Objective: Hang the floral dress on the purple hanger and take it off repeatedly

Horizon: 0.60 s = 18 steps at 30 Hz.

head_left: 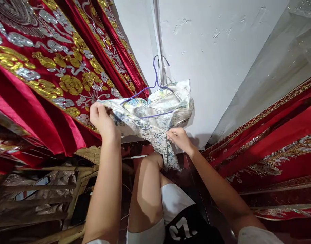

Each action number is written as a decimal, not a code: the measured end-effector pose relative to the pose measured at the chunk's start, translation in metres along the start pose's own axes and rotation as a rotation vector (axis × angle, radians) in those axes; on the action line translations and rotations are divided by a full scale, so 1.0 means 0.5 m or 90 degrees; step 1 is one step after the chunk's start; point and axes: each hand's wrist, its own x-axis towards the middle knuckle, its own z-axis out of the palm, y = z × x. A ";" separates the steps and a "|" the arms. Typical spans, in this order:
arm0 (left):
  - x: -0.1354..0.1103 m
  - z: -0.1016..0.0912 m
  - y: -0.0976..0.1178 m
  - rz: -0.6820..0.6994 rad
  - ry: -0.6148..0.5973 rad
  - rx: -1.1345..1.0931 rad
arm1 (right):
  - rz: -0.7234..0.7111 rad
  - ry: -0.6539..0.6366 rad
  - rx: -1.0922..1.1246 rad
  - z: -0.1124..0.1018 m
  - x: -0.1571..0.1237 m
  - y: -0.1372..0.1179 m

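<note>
A pale silky garment (155,117) with a blue and green flower print hangs on a purple wire hanger (155,79), hooked over a white vertical pole (159,37). My left hand (102,118) is closed on the garment's left edge, near the hanger's left arm. Lower down, my right hand (179,138) pinches the bunched cloth at the right of the garment. Both arms reach up from below. My raised knee (149,169) sits just under the hanging cloth.
Red garments with gold and silver embroidery (43,67) hang close on the left, and more red embroidered cloth (272,152) on the right. A white wall (208,51) is behind. Wooden slatted furniture (43,196) stands at lower left.
</note>
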 end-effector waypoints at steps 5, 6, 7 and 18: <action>-0.078 -0.024 -0.059 -0.143 0.081 -0.141 | 0.001 0.059 0.170 0.039 -0.092 -0.002; -0.099 -0.022 -0.076 -0.177 0.103 -0.164 | 0.016 0.097 0.209 0.051 -0.114 0.002; -0.122 -0.018 -0.095 -0.230 0.137 -0.193 | 0.037 0.139 0.244 0.061 -0.135 0.009; -0.270 0.048 -0.084 -0.262 -0.038 -0.317 | 0.235 0.082 0.094 -0.002 -0.184 0.085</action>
